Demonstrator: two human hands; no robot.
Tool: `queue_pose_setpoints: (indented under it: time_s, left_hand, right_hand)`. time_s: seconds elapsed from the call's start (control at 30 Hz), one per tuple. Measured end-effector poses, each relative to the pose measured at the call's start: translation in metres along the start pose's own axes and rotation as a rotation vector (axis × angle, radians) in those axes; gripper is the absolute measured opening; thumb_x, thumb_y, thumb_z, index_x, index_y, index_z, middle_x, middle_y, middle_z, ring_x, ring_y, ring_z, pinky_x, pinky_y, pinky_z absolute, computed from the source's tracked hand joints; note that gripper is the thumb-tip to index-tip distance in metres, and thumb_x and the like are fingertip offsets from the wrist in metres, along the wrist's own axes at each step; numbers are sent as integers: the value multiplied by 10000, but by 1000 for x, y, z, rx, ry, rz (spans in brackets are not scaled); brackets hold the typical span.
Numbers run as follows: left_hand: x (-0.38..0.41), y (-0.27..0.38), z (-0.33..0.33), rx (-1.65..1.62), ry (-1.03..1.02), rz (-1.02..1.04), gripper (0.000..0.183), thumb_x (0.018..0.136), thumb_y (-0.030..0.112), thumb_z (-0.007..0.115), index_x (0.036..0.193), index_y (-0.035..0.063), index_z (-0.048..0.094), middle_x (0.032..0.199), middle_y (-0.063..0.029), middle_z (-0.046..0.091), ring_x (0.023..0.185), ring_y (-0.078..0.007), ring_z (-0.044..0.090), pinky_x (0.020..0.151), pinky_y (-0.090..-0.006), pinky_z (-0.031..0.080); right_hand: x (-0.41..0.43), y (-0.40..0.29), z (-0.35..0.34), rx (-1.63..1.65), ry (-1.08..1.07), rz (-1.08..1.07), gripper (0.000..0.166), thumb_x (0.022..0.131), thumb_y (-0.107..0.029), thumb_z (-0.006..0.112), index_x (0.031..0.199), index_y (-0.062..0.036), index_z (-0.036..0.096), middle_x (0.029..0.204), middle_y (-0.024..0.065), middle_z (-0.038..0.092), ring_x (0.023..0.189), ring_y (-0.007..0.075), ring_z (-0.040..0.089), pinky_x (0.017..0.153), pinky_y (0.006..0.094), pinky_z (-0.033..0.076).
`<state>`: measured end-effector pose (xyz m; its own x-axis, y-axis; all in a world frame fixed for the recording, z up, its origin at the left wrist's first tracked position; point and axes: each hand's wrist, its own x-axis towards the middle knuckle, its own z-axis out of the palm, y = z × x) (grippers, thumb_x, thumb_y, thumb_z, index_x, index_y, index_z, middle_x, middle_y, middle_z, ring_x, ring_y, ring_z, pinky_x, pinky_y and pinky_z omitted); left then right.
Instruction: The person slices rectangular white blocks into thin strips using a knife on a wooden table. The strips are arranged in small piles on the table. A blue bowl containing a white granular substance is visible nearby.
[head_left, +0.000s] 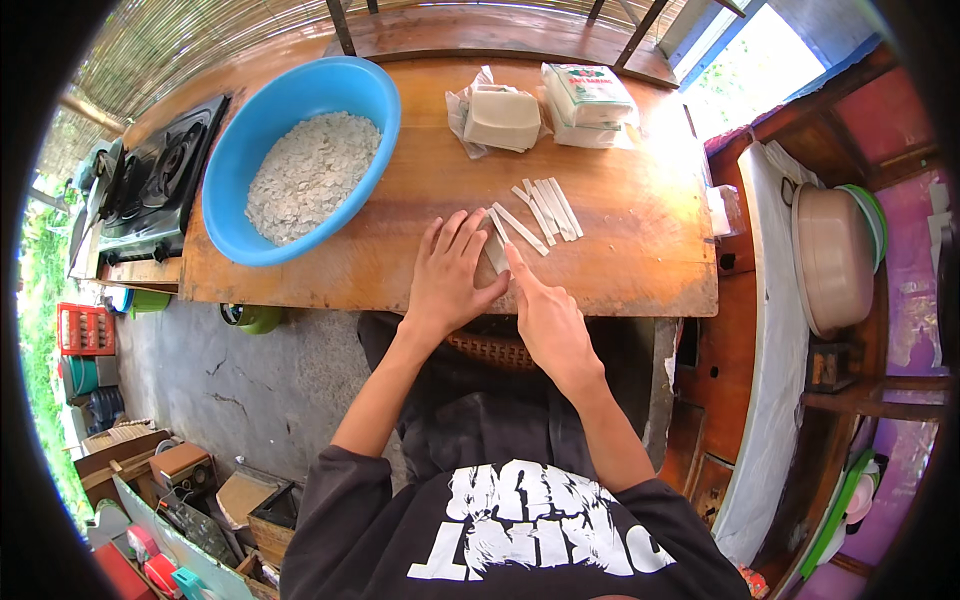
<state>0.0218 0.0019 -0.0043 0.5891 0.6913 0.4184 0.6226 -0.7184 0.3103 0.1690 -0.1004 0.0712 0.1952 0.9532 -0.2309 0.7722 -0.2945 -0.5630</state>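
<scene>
My left hand (454, 274) lies palm down on the wooden table (637, 270), fingers spread, its fingertips and thumb beside a flat whitish sheet (495, 251). My right hand (544, 307) points its index finger onto the right edge of that sheet; its other fingers are curled, and whether they hold a blade cannot be made out. One cut strip (521, 229) lies slanted just beyond the fingertip. Several more pale strips (551, 210) lie side by side farther right. A squarish stack of whitish sheets (504, 116) sits on opened wrapping behind them.
A large blue basin (382, 97) of small whitish pieces (311, 176) stands at the table's left. Wrapped packs (589, 105) bearing writing sit at the back right. A gas stove (161, 180) is at far left. A wooden shelf (480, 34) borders the back; plastic basins (832, 259) stand at right.
</scene>
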Motion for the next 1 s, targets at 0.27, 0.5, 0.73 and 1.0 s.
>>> queue_pose_setpoints:
  time_s: [0.27, 0.5, 0.73, 1.0]
  left_hand:
    - [0, -1, 6, -11, 31, 0, 639, 874, 437, 772, 1361, 51, 619, 1534, -96, 557, 1465, -289, 454, 1263, -527, 308]
    - [-2, -1, 4, 1, 17, -9, 657, 877, 446, 773, 1381, 60, 607, 1546, -98, 544, 1469, -290, 450, 1276, -522, 292]
    - [-6, -3, 1, -120, 26, -40, 644, 885, 421, 775, 1383, 51, 603, 1569, -122, 525, 1486, -302, 442, 1282, -520, 285]
    - [-8, -3, -3, -154, -5, -51, 528, 873, 369, 803, 1274, 48, 680, 1506, -145, 599, 1459, -349, 487, 1260, -537, 315]
  right_hand:
    - [-21, 12, 3, -27, -6, -13, 579, 1108, -152, 488, 1665, -226, 352, 844, 329, 703, 855, 526, 719, 787, 623, 568]
    - [-37, 22, 9, -17, 18, -22, 602, 1089, -124, 509, 1664, -211, 355, 831, 309, 709, 824, 519, 716, 774, 621, 568]
    - [-40, 33, 26, -7, 89, -42, 615, 1078, -93, 526, 1662, -206, 371, 778, 301, 670, 775, 504, 694, 735, 604, 541]
    - [-35, 30, 13, 67, 87, -45, 606, 1079, -111, 530, 1656, -229, 387, 811, 304, 695, 813, 522, 704, 763, 615, 557]
